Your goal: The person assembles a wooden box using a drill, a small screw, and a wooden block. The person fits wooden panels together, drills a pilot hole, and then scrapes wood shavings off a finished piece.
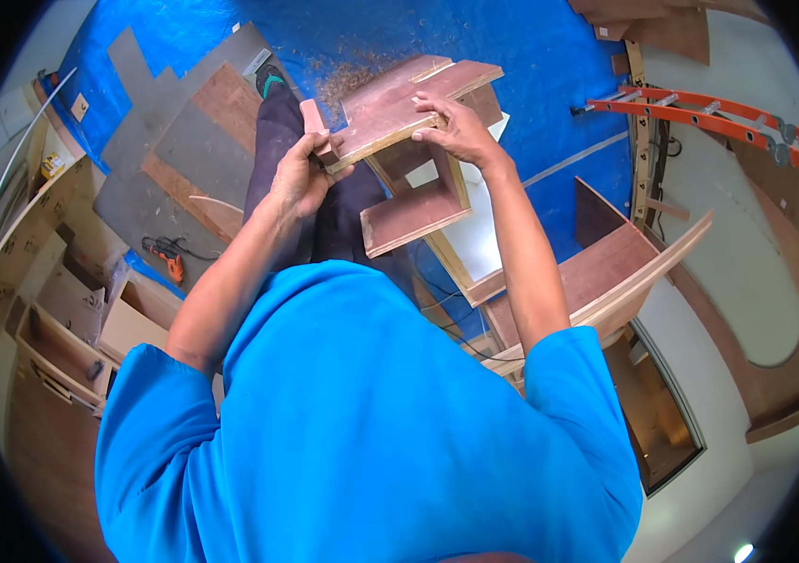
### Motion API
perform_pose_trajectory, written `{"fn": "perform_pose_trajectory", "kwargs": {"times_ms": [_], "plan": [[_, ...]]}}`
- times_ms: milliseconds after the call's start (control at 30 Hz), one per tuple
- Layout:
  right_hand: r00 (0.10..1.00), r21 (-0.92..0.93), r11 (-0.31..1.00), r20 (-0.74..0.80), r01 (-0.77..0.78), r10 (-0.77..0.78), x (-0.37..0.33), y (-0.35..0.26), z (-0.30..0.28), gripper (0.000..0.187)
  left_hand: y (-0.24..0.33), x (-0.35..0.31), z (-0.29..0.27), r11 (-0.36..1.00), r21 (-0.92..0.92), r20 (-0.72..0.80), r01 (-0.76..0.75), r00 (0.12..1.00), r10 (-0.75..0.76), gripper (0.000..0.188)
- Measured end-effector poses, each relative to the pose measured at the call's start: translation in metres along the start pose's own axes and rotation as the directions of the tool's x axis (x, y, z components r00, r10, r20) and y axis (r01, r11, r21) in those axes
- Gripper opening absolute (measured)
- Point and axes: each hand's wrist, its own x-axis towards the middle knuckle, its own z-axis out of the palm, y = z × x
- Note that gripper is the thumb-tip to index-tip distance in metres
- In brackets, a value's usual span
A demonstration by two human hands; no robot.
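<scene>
In front of me is an open plywood box frame (390, 111), with a reddish face and pale layered edges. My left hand (304, 176) is closed at its near left corner, round a small reddish wooden block (313, 118) that sits against the edge. Its fingertips reach under the board, and part of the block is hidden by them. My right hand (463, 133) grips the frame's edge further right, fingers on top and thumb below. A lower shelf-like panel (414, 218) of the same plywood hangs beneath the top board.
Blue sheeting (550, 66) covers the floor, with wood shavings (348, 80) beyond the frame. An orange ladder (709, 113) lies at the right. A larger plywood assembly (606, 267) stands by my right arm. At the left are grey boards (165, 122) and a corded orange power tool (173, 266).
</scene>
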Motion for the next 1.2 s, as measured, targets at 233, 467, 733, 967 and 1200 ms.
{"fn": "perform_pose_trajectory", "kwargs": {"times_ms": [233,467,733,967,1200], "plan": [[0.999,-0.162,0.987,-0.047,-0.003,-0.005,0.014,-0.009,0.007,0.056,-0.003,0.001,-0.014,0.999,-0.036,0.003,0.033,0.999,-0.033,0.034],[0.942,-0.172,0.948,-0.255,-0.267,0.219,0.009,-0.031,0.060,0.060,0.018,0.006,-0.065,0.961,0.164,0.076,0.224,0.968,-0.238,0.055],[0.943,-0.324,0.897,-0.246,-0.299,0.225,0.003,-0.017,0.051,0.057,0.120,0.054,-0.042,0.902,0.430,0.107,-0.026,0.994,-0.022,0.076],[0.928,-0.349,0.869,-0.256,-0.350,0.271,-0.002,-0.040,0.059,0.048,0.078,0.048,0.037,0.544,0.839,-0.015,-0.011,0.999,0.044,0.040],[0.911,-0.343,0.856,-0.288,-0.386,0.295,0.008,-0.052,0.065,0.038,0.039,0.011,0.079,0.412,0.910,0.036,-0.056,0.998,0.056,0.052]]}}
